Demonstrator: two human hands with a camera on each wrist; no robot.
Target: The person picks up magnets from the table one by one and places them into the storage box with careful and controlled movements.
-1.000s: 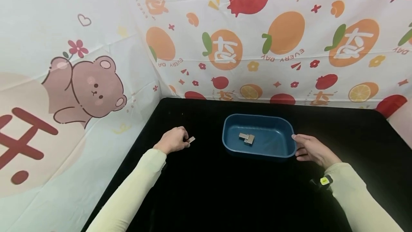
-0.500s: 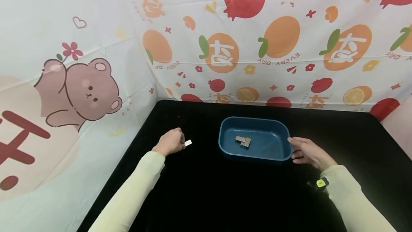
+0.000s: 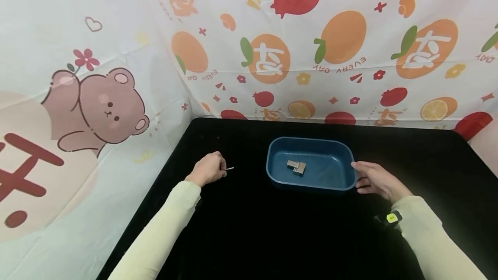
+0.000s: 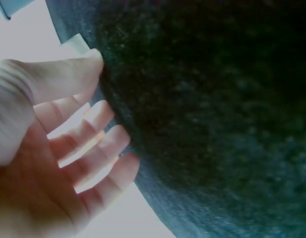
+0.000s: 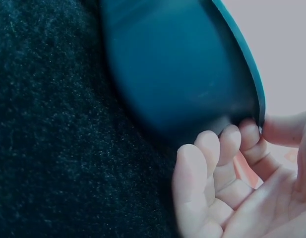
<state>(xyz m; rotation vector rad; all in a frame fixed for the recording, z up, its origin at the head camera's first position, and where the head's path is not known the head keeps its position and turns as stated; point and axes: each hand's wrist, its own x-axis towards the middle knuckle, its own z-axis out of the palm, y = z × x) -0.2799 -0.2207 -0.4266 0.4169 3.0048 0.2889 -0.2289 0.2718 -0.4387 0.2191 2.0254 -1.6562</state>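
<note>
My left hand is over the left part of the black table, pinching a small flat metallic piece between thumb and forefinger. In the left wrist view the pale end of this flat piece sticks out past the thumb tip; the other fingers are loosely bent. A blue plastic bin stands to the right. Inside lie small rectangular metallic pieces, touching each other, with slits where they meet. My right hand pinches the bin's right rim, thumb outside in the right wrist view, fingertips against the blue wall.
The black cloth-covered table spreads around the bin. Printed sheets hang close behind it and along its left side. A dark band with a yellow-green face is on the right wrist.
The piece in my left hand has turned from showing its flat face to nearly edge-on. Both hands stay about where they were; the right still holds the bin's rim. The head view shifted slightly.
</note>
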